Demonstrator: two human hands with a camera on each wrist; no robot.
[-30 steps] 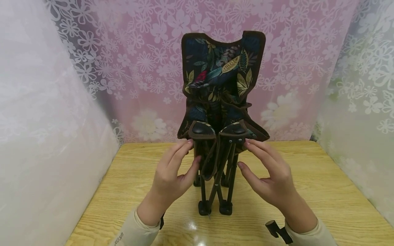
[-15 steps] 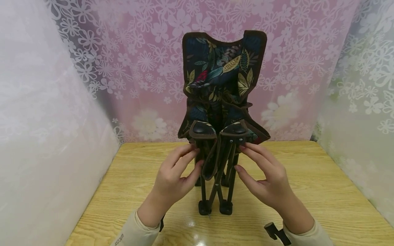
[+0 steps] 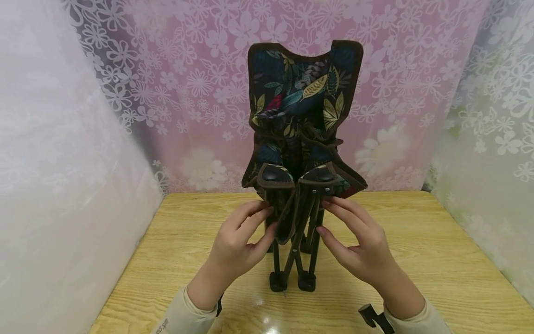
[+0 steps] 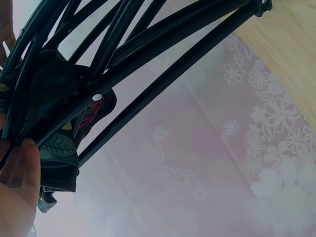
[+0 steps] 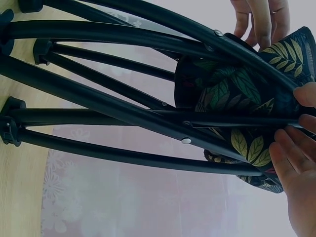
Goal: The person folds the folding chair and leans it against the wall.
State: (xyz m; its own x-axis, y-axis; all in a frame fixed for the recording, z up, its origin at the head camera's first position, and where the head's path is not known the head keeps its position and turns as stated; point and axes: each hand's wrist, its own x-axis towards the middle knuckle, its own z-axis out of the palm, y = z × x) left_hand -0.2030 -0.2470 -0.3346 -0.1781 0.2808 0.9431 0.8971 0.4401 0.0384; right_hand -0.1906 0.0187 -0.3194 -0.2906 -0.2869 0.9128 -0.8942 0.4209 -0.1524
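Note:
A small folding chair [image 3: 300, 102] stands upright on its black legs, mostly folded. Its dark fabric has leaf prints and brown edging, and the seat sags in a fold between the front poles. From the left side, my left hand [image 3: 238, 236] holds a pole just under the seat corner, thumb below the fingers. My right hand [image 3: 359, 236] grips the opposite side at about the same height. In the right wrist view, thumb and fingers lie on either side of a black tube [image 5: 217, 118]. The left wrist view shows fingertips against a tube [image 4: 123, 74] beside the fabric.
The chair's feet rest on a light wood-grain table [image 3: 175, 278]. A pink flowered curtain [image 3: 187, 93] hangs behind, with pale sheets [image 3: 62, 162] along the left and right sides. A black wrist mount [image 3: 373, 315] sits by the right sleeve.
Both hands have moved inward and slightly down, from the seat corners onto the poles beneath them. The chair has stayed nearly in place, still folded.

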